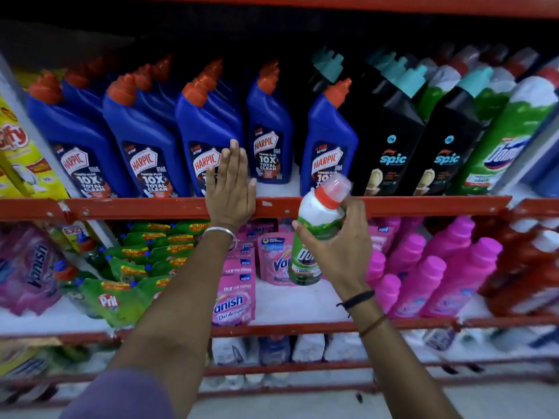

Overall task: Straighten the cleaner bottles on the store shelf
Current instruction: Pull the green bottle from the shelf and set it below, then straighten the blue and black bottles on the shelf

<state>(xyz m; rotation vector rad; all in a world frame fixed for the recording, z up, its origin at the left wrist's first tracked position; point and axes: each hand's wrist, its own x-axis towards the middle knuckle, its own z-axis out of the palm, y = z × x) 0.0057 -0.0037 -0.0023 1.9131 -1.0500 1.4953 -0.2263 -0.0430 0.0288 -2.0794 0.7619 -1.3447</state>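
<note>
My right hand (338,246) grips a green and white cleaner bottle (314,228) with a red cap, held tilted in front of the shelf's red rail (151,207). My left hand (230,189) lies flat, fingers together, against the label of a blue Harpic bottle (205,128). More blue Harpic bottles (142,131) with orange caps stand in rows to the left, one (269,128) set further back and another (328,137) at the front behind the held bottle. Black Spic bottles (393,137) and green and white bottles (511,131) stand to the right.
A yellow box (18,152) leans at the far left of the upper shelf. The shelf below holds green Pril pouches (121,297), pink Vanish packs (233,297), pink bottles (429,267) and red bottles (520,261). Lower shelves carry white packs (308,347).
</note>
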